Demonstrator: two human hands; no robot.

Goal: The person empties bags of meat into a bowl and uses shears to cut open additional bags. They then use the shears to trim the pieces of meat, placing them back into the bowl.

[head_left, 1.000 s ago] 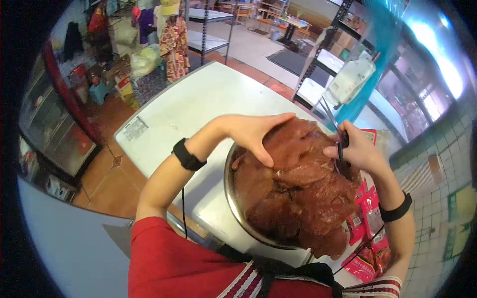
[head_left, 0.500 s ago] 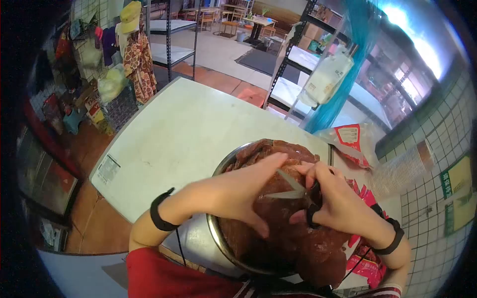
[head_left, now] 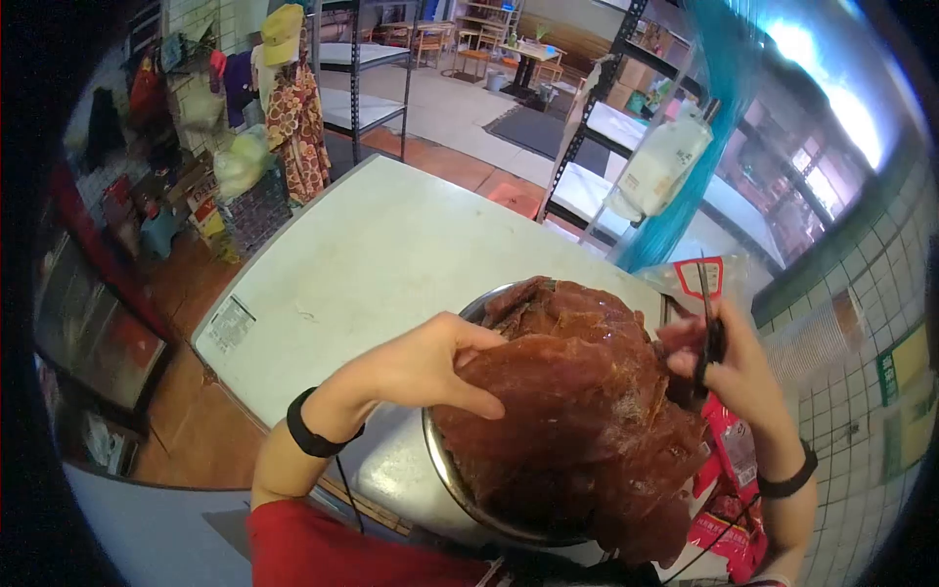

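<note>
A steel bowl (head_left: 442,468) on the table is heaped with large, dark reddish-brown sheets of raw-looking meat (head_left: 577,411). My left hand (head_left: 416,367) grips the left edge of the top sheet, thumb in front and fingers partly hidden behind it. At the bowl's right side, my right hand (head_left: 734,362) is closed around black-handled scissors (head_left: 711,333), their blades pointing upward and away from the meat. Some of the right fingers are hidden by the scissors. Part of the meat hangs over the bowl's near right rim.
The white table (head_left: 362,254) extends ahead and left. Red-and-pink packets (head_left: 729,533) lie right of the bowl, with a clear plastic bag (head_left: 729,277) behind. Stacked cups (head_left: 817,338) stand by the tiled wall (head_left: 851,430). A black-framed shelf (head_left: 602,127) rises beyond the table.
The scissors have moved from over the meat to the right, and their blades now point upward. My left hand has shifted left and taken hold of the top sheet's edge.
</note>
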